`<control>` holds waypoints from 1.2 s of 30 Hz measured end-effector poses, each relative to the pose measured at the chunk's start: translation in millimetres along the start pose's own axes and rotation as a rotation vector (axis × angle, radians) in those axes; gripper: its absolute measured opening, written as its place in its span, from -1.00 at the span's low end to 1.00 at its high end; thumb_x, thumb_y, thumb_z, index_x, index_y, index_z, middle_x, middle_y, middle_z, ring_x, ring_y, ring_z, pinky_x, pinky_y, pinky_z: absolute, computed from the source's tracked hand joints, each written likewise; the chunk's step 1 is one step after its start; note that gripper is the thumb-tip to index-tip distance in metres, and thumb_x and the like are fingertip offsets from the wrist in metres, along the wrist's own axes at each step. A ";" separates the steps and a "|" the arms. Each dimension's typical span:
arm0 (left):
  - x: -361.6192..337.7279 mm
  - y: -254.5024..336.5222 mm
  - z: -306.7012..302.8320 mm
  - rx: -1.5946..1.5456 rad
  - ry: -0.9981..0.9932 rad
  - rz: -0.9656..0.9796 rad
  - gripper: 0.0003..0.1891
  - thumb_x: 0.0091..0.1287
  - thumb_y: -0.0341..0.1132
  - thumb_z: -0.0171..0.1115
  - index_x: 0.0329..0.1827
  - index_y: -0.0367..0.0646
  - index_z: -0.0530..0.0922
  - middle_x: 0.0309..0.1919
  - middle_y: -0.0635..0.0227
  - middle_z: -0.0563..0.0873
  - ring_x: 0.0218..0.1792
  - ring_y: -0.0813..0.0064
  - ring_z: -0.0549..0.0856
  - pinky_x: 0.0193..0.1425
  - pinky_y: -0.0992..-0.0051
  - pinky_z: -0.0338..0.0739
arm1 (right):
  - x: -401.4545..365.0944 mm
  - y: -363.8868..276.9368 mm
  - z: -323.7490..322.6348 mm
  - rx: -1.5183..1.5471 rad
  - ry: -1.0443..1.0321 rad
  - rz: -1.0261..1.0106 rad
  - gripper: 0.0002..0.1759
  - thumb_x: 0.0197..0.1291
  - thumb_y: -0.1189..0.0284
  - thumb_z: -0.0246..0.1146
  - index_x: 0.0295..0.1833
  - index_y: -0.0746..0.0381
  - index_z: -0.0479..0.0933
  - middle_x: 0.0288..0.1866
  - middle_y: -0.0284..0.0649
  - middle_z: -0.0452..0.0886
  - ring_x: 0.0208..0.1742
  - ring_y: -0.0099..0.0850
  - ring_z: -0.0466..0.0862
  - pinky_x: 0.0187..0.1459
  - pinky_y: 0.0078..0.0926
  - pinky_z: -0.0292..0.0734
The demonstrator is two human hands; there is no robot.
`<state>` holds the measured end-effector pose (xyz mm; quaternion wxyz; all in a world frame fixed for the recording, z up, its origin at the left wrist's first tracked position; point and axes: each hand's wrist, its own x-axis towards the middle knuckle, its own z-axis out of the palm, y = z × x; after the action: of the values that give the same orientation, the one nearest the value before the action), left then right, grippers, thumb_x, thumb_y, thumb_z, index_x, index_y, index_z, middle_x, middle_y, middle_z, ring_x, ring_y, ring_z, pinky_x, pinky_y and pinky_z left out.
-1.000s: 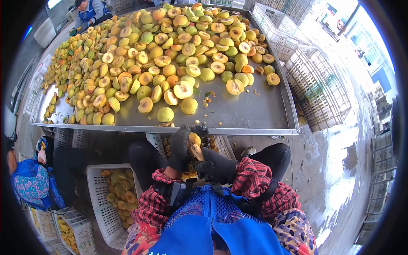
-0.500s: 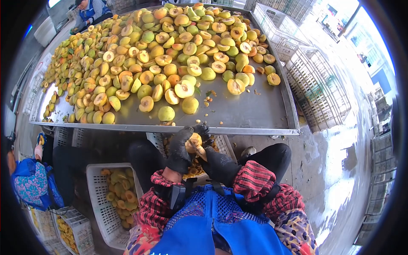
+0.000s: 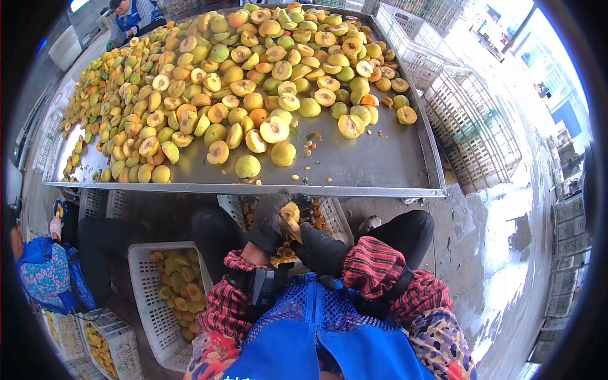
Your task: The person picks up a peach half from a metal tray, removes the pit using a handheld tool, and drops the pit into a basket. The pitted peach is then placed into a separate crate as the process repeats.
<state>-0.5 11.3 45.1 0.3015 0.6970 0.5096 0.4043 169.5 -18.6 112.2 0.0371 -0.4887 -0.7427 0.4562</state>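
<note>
In the head view, my left hand (image 3: pixel 268 218), in a dark glove, is closed around a yellow peach (image 3: pixel 290 210) just below the table's front edge. My right hand (image 3: pixel 322 248), gloved too, is closed on a slim tan tool (image 3: pixel 293 233) that meets the peach; its exact kind is hard to make out. Beneath both hands stands a white crate (image 3: pixel 342 223) with orange-yellow fruit pieces inside, partly hidden by my hands. Ahead, the metal table (image 3: pixel 380 161) bears a large heap of halved peaches (image 3: pixel 274 129), several with cut faces up.
To my left, a white crate (image 3: pixel 142 285) holds peach halves. Stacked white crates (image 3: pixel 472 120) stand beyond the table's right edge. One person (image 3: pixel 133 19) sits at the far left corner; another in blue (image 3: pixel 47 272) is close on my left. The floor (image 3: pixel 500 253) looks wet at right.
My right hand and the tool have shifted slightly left and down against the peach. The peach has turned in my left hand and shows less of its round side.
</note>
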 end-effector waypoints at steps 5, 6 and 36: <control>-10.9 -19.6 12.2 0.021 0.106 0.110 -0.58 0.02 -0.27 0.36 -0.07 -0.25 0.52 -0.17 0.09 0.63 -0.08 0.16 0.61 0.06 0.27 0.46 | 0.4 -6.4 -6.1 0.100 -0.106 0.062 -0.67 0.19 0.32 0.18 -0.06 0.30 0.32 -0.42 -0.13 0.51 -0.43 -0.36 0.58 -0.42 -0.36 0.47; -12.6 -21.7 14.4 0.033 0.142 0.131 -0.57 0.02 -0.27 0.36 -0.05 -0.26 0.51 -0.16 0.09 0.62 -0.07 0.17 0.61 0.07 0.27 0.46 | 2.7 0.5 -2.4 0.159 -0.113 0.042 -0.68 0.19 0.32 0.17 -0.07 0.29 0.32 -0.44 -0.17 0.51 -0.47 -0.40 0.56 -0.45 -0.39 0.46; -40.0 42.1 -73.9 0.268 0.533 0.052 -0.84 0.28 -0.39 0.10 -0.17 -0.23 0.60 -0.26 0.20 0.67 -0.21 0.25 0.62 -0.06 0.37 0.47 | -18.7 83.9 16.9 0.838 -0.148 0.366 -0.72 0.18 0.27 0.25 -0.17 0.22 0.40 -0.56 -0.36 0.43 -0.66 -0.58 0.40 -0.67 -0.57 0.26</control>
<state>-51.4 -38.9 106.3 0.0521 0.6127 0.6017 0.5098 228.8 -34.7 49.8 0.0972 -0.5205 -0.3964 0.7500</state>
